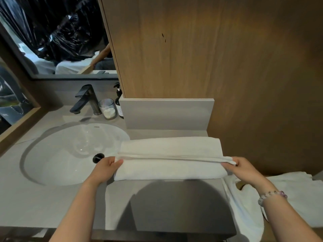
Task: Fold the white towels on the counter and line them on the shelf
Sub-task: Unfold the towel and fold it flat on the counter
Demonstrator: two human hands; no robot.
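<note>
A white towel (170,158) lies folded lengthwise on the grey counter (166,198), to the right of the sink. My left hand (106,167) pinches the towel's left end at the folded edge. At the right end, my right hand (241,169) pinches the doubled edge of the same towel. More white towels (288,194) lie crumpled off the counter's right side, one draped over the corner.
An oval white sink (70,154) with a black drain fills the counter's left. A dark faucet (85,100), a glass candle jar (108,109) and a pump bottle (119,105) stand behind it. A wooden wall panel (209,49) rises behind the counter.
</note>
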